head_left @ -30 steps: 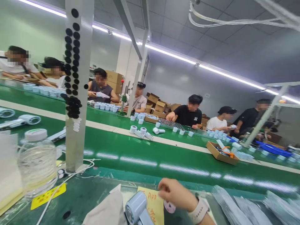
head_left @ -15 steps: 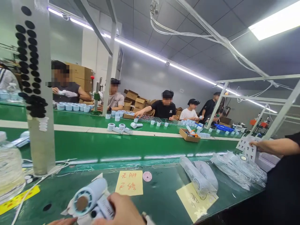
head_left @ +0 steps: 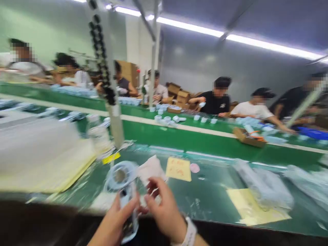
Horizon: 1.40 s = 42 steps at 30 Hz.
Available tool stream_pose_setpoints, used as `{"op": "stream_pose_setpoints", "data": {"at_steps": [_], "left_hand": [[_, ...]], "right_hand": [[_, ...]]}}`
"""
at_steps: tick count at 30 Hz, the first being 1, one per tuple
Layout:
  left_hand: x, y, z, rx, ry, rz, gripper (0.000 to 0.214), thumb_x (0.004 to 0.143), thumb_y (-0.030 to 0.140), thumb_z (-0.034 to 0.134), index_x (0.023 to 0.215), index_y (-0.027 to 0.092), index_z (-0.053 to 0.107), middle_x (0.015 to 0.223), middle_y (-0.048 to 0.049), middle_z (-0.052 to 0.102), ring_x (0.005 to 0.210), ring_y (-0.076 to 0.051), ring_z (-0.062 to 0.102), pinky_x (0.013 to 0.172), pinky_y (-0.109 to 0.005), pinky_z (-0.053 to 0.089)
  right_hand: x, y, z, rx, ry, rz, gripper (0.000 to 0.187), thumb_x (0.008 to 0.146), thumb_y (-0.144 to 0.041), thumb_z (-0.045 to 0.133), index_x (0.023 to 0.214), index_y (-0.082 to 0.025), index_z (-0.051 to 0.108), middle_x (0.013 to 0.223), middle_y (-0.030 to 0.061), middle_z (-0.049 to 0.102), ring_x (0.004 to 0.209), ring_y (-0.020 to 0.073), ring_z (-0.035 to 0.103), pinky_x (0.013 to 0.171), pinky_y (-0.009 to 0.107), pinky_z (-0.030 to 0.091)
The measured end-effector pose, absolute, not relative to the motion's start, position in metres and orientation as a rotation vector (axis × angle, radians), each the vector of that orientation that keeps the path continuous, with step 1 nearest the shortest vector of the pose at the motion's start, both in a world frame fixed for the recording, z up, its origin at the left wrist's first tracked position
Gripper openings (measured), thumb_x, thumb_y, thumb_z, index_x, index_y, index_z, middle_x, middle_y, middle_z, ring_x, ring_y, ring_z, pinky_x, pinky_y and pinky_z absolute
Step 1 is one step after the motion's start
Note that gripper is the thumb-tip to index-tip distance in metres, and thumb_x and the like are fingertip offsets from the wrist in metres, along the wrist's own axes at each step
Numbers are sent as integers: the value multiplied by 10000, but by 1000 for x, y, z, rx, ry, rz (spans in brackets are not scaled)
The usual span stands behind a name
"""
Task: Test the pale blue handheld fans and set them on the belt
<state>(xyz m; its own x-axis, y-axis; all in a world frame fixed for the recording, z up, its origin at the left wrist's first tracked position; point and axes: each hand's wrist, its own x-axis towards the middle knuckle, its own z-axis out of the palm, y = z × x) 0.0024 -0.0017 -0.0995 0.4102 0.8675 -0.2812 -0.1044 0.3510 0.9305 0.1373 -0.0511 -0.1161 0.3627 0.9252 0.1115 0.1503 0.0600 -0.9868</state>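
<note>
Blue fan (head_left: 121, 179) between left hand (head_left: 114, 217) and right hand (head_left: 164, 208)

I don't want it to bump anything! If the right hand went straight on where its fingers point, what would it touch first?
Probably the crumpled white wrapping just beyond the right hand, though blur makes the depth hard to judge.

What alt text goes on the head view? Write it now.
The left hand and right hand hold a pale blue handheld fan above a green workbench, beside a yellow note. Beyond, people work along a green assembly line.
</note>
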Motion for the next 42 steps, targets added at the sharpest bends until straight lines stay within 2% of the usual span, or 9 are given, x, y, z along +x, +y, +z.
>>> {"op": "stream_pose_setpoints", "data": {"at_steps": [4, 6, 10, 13, 16, 20, 26, 34, 42], "left_hand": [[0, -22, -101, 984, 697, 547, 641, 679, 586, 787, 1074, 186, 478, 667, 39, 595, 481, -126, 554, 499, -255, 442], [1, -28, -104, 965, 625, 510, 628, 713, 530, 779, 1127, 185, 457, 694, 42, 578, 509, -104, 532, 513, -238, 429], [-3, -37, -109, 938, 506, 431, 671, 724, 396, 780, 1249, 183, 420, 830, 13, 601, 653, -122, 579, 626, -260, 460], [-6, -36, -109, 906, 403, 356, 646, 769, 376, 740, 1270, 185, 380, 813, 7, 616, 673, -150, 615, 669, -298, 481], [-5, -35, -110, 854, 368, 323, 622, 782, 370, 736, 1249, 179, 372, 871, -19, 633, 711, -161, 636, 685, -312, 491], [-5, -35, -112, 884, 450, 346, 582, 798, 333, 731, 1232, 171, 379, 882, -14, 629, 751, -153, 628, 725, -308, 478], [-10, -31, -107, 967, 461, 274, 622, 830, 371, 705, 1282, 165, 330, 858, -1, 616, 736, -154, 629, 739, -325, 482], [-12, -30, -109, 1011, 510, 244, 512, 855, 330, 671, 1218, 178, 344, 876, -13, 624, 775, -165, 645, 762, -334, 483], [-14, -32, -112, 960, 519, 262, 643, 816, 364, 722, 1297, 192, 332, 929, -23, 601, 767, -172, 637, 728, -330, 486]], "right_hand": [[133, -69, -120, -1107, -863, 1166, 702, 841, -447, 660, 1444, -276, 344, 1217, 98, 608, 1056, 238, 617, 878, 388, 532], [133, -75, -120, -1005, -776, 1362, 833, 834, -442, 683, 1509, -319, 212, 1224, 90, 610, 873, 202, 647, 697, 335, 570], [133, -84, -112, -946, -695, 1538, 896, 773, -482, 728, 1513, -358, 239, 1252, 98, 599, 534, 113, 533, 329, 223, 410], [134, -86, -106, -931, -697, 1552, 955, 748, -437, 763, 1520, -391, 203, 1388, 121, 525, 504, 91, 540, 281, 205, 411], [135, -85, -105, -933, -701, 1538, 948, 758, -390, 765, 1517, -397, 197, 1439, 145, 491, 391, 13, 439, 247, 181, 371], [134, -85, -110, -1004, -741, 1476, 926, 771, -340, 765, 1512, -385, 212, 1456, 142, 470, 472, 34, 497, 271, 154, 370], [137, -84, -113, -981, -788, 1536, 1023, 788, -283, 749, 1536, -446, 70, 1487, 121, 427, 595, 101, 612, 316, 196, 470], [138, -83, -117, -967, -777, 1560, 993, 797, -336, 746, 1539, -418, 92, 1488, 123, 431, 569, 81, 573, 313, 184, 444], [141, -84, -119, -979, -844, 1535, 1059, 776, -425, 769, 1555, -423, 52, 1436, 113, 485, 732, 160, 638, 438, 246, 515]]}}
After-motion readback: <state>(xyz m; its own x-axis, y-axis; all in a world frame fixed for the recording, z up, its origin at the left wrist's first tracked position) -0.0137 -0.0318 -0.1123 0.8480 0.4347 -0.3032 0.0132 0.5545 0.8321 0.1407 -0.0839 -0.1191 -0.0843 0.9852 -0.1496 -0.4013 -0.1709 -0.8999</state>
